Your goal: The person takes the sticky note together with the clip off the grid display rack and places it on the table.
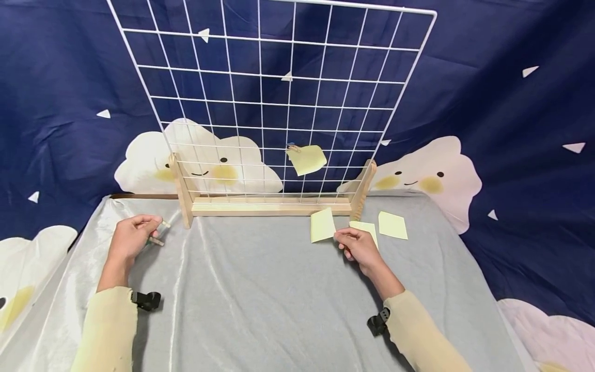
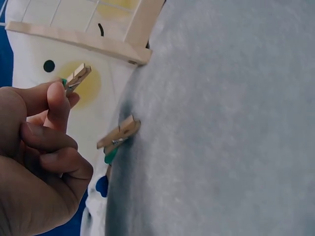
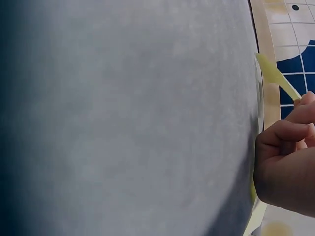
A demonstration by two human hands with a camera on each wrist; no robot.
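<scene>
My left hand (image 1: pixel 129 238) pinches a small wooden clothespin (image 2: pixel 78 77) between thumb and fingers at the left of the table. Just beside that hand a second wooden clothespin (image 2: pixel 119 133), with green on it, lies on the cloth. On the other side, my right hand (image 1: pixel 361 249) pinches a pale yellow sticky note (image 1: pixel 322 226) by its lower right corner. The note is tilted in front of the stand's wooden base, and the right wrist view shows it nearly edge-on. Another yellow note (image 1: pixel 369 227) lies partly hidden behind the right hand.
A white wire grid (image 1: pixel 274 76) stands in a wooden base (image 1: pixel 269 207) at the table's back. Low on it hangs a yellow note (image 1: pixel 309 160) under a clothespin (image 1: pixel 294 148). One more note (image 1: pixel 393 226) lies at right on the grey cloth (image 1: pixel 260 289).
</scene>
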